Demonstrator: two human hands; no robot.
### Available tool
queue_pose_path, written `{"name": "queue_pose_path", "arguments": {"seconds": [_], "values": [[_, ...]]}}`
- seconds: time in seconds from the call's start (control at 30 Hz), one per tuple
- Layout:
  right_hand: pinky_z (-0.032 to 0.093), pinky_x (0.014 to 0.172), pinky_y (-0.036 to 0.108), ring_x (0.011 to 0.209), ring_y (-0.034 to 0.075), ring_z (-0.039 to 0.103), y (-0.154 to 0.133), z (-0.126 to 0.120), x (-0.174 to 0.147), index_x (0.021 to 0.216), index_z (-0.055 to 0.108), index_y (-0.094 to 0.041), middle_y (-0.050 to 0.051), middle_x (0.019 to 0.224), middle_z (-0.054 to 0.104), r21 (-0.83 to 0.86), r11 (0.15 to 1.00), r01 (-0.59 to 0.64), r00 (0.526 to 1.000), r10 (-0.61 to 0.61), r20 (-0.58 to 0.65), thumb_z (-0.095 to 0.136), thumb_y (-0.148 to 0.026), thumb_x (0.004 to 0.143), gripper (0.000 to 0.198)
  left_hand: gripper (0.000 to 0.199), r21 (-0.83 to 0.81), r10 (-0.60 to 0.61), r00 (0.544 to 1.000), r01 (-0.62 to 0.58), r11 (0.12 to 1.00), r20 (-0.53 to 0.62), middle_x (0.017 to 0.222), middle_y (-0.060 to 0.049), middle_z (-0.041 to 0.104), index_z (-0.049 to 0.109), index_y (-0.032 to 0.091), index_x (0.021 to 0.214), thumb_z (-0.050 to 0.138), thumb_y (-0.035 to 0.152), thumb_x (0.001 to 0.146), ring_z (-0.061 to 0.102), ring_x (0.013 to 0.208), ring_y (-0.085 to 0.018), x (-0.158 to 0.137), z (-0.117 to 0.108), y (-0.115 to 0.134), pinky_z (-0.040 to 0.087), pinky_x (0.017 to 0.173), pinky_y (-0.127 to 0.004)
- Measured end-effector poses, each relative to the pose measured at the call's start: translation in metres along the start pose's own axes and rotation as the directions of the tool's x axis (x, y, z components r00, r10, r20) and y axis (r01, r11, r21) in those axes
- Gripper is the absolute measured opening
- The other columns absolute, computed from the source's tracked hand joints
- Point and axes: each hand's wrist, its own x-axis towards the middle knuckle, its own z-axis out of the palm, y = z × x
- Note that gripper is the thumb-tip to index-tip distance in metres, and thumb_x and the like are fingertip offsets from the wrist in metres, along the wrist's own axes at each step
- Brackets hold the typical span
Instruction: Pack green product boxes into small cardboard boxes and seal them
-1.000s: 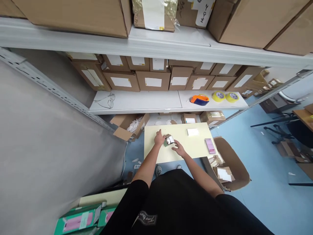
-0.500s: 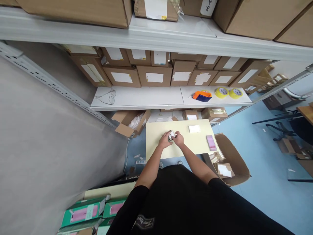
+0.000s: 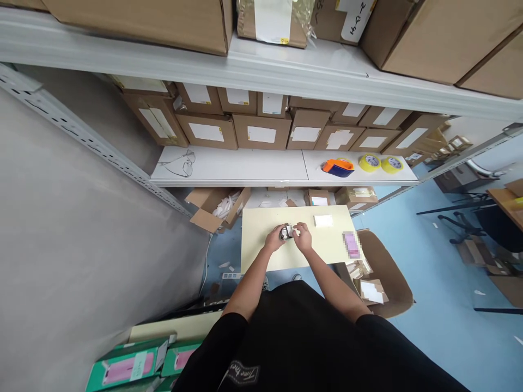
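Observation:
Over the pale yellow tabletop [image 3: 261, 261], my left hand [image 3: 275, 238] is closed round a small dark-rimmed object with a white, shiny inside [image 3: 286, 232]; its exact kind is too small to tell. My right hand [image 3: 303, 238] is at the object's right side, thumb and fingers pinched on a small white piece [image 3: 296, 232] at its edge. A white flat box or pad [image 3: 323, 220] lies on the tabletop beyond my right hand. Farther right is a blurred pink-purple item [image 3: 351, 245].
Behind the tabletop, a shelf [image 3: 245, 163] carries cardboard boxes, eyeglasses [image 3: 187, 166], an orange-and-blue tape dispenser [image 3: 338, 167] and yellow tape rolls [image 3: 370, 162]. An open carton [image 3: 220, 209] stands at left, a large one [image 3: 392, 277] at right. Green boxes [image 3: 126, 367] sit lower left.
My right hand has drawn slightly right, away from my left hand, pinching the white piece. More of the object in my left hand shows. The camera view has shifted a little.

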Motion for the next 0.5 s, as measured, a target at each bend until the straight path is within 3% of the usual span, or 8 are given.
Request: {"name": "queue_pose_path", "arguments": {"seconds": [0.1, 0.2, 0.37, 0.5], "values": [[0.053, 0.103, 0.041, 0.122, 0.028, 0.059, -0.011, 0.004, 0.002, 0.099, 0.077, -0.025, 0.008, 0.137, 0.062, -0.042, 0.994, 0.099, 0.984, -0.092, 0.150, 0.064, -0.023, 0.086, 0.019, 0.087, -0.003, 0.004, 1.000, -0.004, 1.000, 0.014, 0.153, -0.008, 0.058, 0.055, 0.027, 0.148, 0.078, 0.001, 0.068, 0.057, 0.139, -0.026, 0.003, -0.002, 0.001, 0.044, 0.119, -0.043], [0.051, 0.107, 0.044, 0.126, 0.031, 0.056, -0.016, 0.004, 0.001, 0.100, 0.079, -0.027, 0.007, 0.142, 0.060, -0.114, 0.991, 0.070, 0.964, -0.038, 0.263, 0.067, -0.017, 0.084, 0.022, 0.085, 0.004, 0.011, 1.000, -0.011, 1.000, 0.029, 0.154, -0.009, 0.058, 0.054, 0.025, 0.148, 0.076, 0.001, 0.070, 0.057, 0.138, -0.027, 0.001, -0.004, 0.002, 0.045, 0.118, -0.042], [0.048, 0.110, 0.046, 0.133, 0.033, 0.050, -0.014, -0.001, 0.000, 0.105, 0.076, -0.027, 0.008, 0.145, 0.058, -0.153, 0.988, -0.022, 0.976, 0.055, 0.212, 0.067, -0.021, 0.088, 0.021, 0.086, 0.018, 0.005, 0.999, -0.006, 1.000, 0.032, 0.155, -0.007, 0.057, 0.053, 0.026, 0.150, 0.075, 0.000, 0.070, 0.056, 0.139, -0.028, -0.002, -0.003, 0.003, 0.045, 0.118, -0.040], [0.048, 0.109, 0.049, 0.132, 0.035, 0.054, -0.008, -0.003, 0.002, 0.115, 0.073, -0.023, 0.015, 0.145, 0.058, -0.171, 0.978, -0.116, 0.970, 0.149, 0.195, 0.071, -0.030, 0.087, 0.028, 0.087, 0.032, -0.027, 0.999, 0.027, 0.999, 0.017, 0.154, -0.008, 0.057, 0.054, 0.026, 0.149, 0.078, 0.001, 0.068, 0.057, 0.139, -0.027, -0.001, -0.002, 0.002, 0.045, 0.118, -0.041]]}}
